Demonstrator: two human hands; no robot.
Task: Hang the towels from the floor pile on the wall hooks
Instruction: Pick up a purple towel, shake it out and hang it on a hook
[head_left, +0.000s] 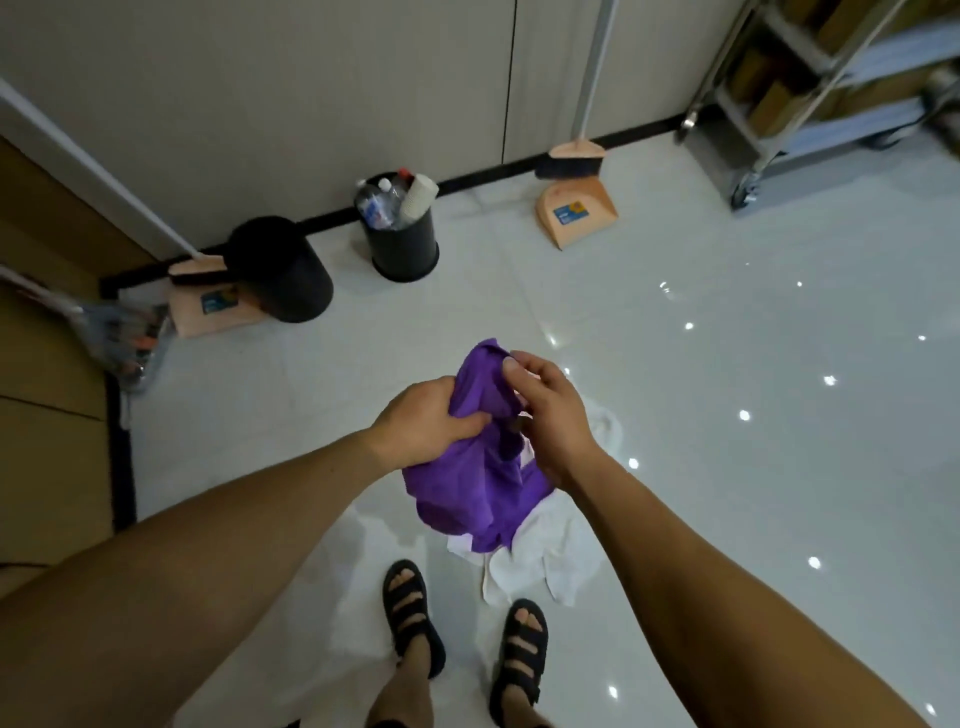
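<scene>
A purple towel (470, 491) hangs bunched in the air in front of me, above the floor. My left hand (426, 421) grips a fold on its left side. My right hand (550, 410) pinches its upper edge with thumb and fingers. Directly below, a pile of white towels (540, 561) lies on the glossy white floor, just ahead of my sandalled feet. No wall hooks are in view.
Against the wall stand two black bins, one tipped (283, 270) and one upright (402, 236) holding bottles and cups. Two orange dustpans with brooms (574, 208) (208, 304) lean at the wall. A metal shelf cart (810, 98) stands at the far right.
</scene>
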